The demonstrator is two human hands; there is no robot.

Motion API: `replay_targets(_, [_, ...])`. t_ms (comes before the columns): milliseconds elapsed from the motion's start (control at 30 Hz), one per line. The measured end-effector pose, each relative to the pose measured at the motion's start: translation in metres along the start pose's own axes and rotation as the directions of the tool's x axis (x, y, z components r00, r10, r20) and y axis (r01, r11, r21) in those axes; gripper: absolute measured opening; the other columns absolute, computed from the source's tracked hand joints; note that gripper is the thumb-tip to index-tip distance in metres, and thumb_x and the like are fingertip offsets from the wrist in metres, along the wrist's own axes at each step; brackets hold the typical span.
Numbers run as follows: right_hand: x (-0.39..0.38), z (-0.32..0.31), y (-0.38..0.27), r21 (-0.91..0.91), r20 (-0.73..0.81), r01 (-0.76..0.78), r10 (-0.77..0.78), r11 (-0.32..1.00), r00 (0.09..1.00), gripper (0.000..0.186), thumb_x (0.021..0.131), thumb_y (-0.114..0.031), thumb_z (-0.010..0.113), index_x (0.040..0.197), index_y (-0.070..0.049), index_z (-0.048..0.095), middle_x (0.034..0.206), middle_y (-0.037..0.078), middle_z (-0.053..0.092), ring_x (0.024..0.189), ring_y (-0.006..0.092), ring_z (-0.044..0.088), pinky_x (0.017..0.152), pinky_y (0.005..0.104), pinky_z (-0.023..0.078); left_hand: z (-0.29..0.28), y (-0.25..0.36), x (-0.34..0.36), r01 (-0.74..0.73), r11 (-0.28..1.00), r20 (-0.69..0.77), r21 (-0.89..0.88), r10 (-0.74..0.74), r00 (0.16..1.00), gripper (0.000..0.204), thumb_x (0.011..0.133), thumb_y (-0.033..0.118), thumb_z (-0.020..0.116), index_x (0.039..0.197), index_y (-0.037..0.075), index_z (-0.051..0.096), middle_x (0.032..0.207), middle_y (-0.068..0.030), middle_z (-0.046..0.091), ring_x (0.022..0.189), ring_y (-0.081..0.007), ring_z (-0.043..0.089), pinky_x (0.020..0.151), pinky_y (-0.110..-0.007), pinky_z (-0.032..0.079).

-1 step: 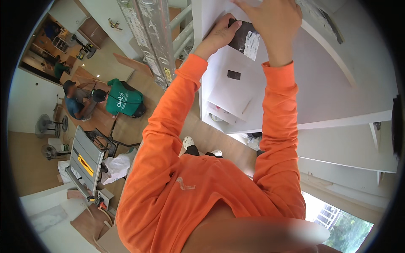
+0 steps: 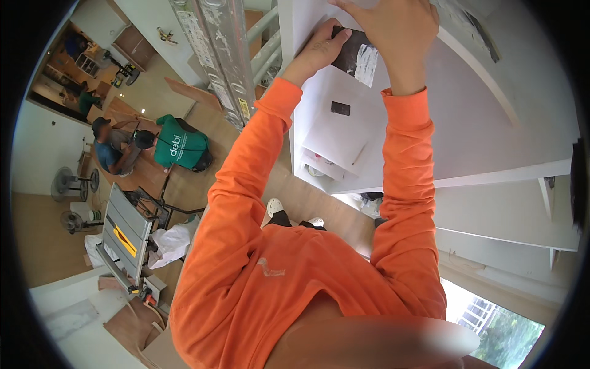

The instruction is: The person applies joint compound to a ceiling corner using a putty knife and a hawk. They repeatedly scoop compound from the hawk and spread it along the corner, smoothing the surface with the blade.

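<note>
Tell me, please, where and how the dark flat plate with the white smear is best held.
The dark plate is probably best pinched at its left edge, coming from the left, thumb on the face and fingers behind: it looks thin and flat, and the white smear covers its right part. The left hand grips that edge.

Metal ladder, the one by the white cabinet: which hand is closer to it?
Left. The left hand is right of the metal ladder, gripping a dark plate; the right hand is farther right.
</note>
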State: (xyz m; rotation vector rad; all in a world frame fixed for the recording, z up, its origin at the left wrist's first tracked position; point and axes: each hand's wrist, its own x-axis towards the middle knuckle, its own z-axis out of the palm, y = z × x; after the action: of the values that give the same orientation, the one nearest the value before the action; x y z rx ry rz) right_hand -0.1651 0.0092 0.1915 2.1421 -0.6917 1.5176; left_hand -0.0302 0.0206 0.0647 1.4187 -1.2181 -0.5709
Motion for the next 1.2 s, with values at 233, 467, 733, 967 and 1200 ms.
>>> replay_targets(233, [-0.002,-0.006,0.009,0.071,0.037,0.060,-0.062,0.996,0.997,0.021,0.080,-0.020,0.069,0.094,-0.005,0.063,0.088,0.013,0.062,0.081,0.0333,0.061,0.069,0.0421,0.049,0.004,-0.012,0.010,-0.066,0.997,-0.014,-0.027,0.066,0.998,0.029,0.101,0.034,0.055,0.109,0.007,0.052,0.090,-0.0101,0.056,0.084,-0.0214,0.053,0.080,-0.037,0.046])
replay_targets(467, [-0.001,0.003,0.011,0.069,-0.034,-0.043,0.045,0.997,0.998,0.009,0.091,-0.008,0.054,0.094,-0.002,0.060,0.084,0.017,0.065,0.077,0.0384,0.064,0.068,0.0472,0.050,0.007,-0.012,0.012,-0.063,0.997,-0.030,-0.053,0.061,0.998,0.031,0.100,0.033,0.056,0.109,0.003,0.053,0.092,-0.0143,0.058,0.086,-0.0277,0.054,0.084,-0.040,0.046])
replay_targets(733, [-0.009,-0.014,0.026,0.130,0.068,0.097,-0.106,0.987,0.992,0.027,0.093,-0.014,0.065,0.116,-0.003,0.057,0.100,0.017,0.068,0.094,0.0360,0.067,0.074,0.0442,0.052,0.009,-0.034,0.025,-0.182,0.983,-0.096,-0.023,0.179,0.979,0.031,0.099,0.030,0.058,0.110,0.001,0.056,0.110,-0.0218,0.059,0.105,-0.0361,0.056,0.094,-0.041,0.043])
replay_targets(967, [-0.084,-0.055,0.023,0.121,-0.055,-0.094,0.101,0.988,0.993,0.018,0.088,-0.010,0.070,0.105,-0.007,0.068,0.095,0.007,0.068,0.079,0.0217,0.063,0.073,0.0332,0.049,0.013,-0.040,0.028,-0.179,0.984,-0.119,-0.011,0.177,0.977,0.029,0.099,0.028,0.058,0.105,-0.001,0.056,0.100,-0.0205,0.061,0.096,-0.0355,0.058,0.088,-0.043,0.046])
replay_targets(1200, [-0.175,-0.039,0.009,0.258,0.198,-0.406,0.363,0.877,0.910,0.016,0.087,-0.006,0.071,0.103,-0.008,0.069,0.079,0.006,0.067,0.060,0.0182,0.063,0.052,0.0275,0.048,0.011,-0.041,0.029,-0.170,0.982,-0.083,-0.078,0.164,0.983,0.031,0.100,0.029,0.058,0.104,-0.001,0.057,0.097,-0.0172,0.062,0.094,-0.0291,0.058,0.086,-0.041,0.047])
